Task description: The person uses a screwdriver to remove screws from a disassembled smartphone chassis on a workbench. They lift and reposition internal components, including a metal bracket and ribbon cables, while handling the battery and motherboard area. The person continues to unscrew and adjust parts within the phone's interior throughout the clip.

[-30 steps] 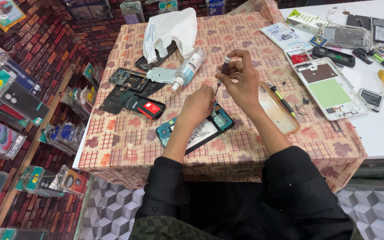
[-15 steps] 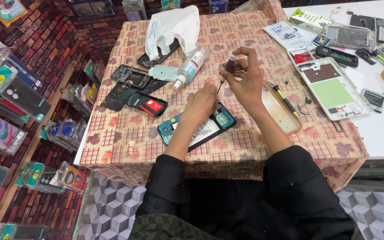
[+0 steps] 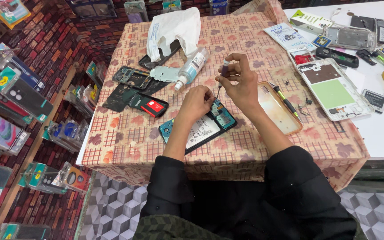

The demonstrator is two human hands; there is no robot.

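Observation:
An opened phone (image 3: 203,128) with a teal frame and a white battery lies on the patterned cloth (image 3: 121,142) near the table's front edge. My left hand (image 3: 196,103) rests on the phone's upper end and pins it down. My right hand (image 3: 241,80) grips a small screwdriver (image 3: 222,75) with a dark handle, held upright, its tip pointing down at the phone's top corner. A tan phone back cover (image 3: 278,107) lies just right of my right wrist.
Dark phone frames and a red-labelled part (image 3: 150,106) lie to the left, with a white bottle (image 3: 192,67) and a plastic bag (image 3: 172,27) behind. Another opened phone (image 3: 334,89), tools and a battery (image 3: 374,100) sit at the right. Packaged phone cases line the left wall.
The view has shifted slightly. My right hand keeps the screwdriver over the phone's top corner, and my left hand stays on the phone.

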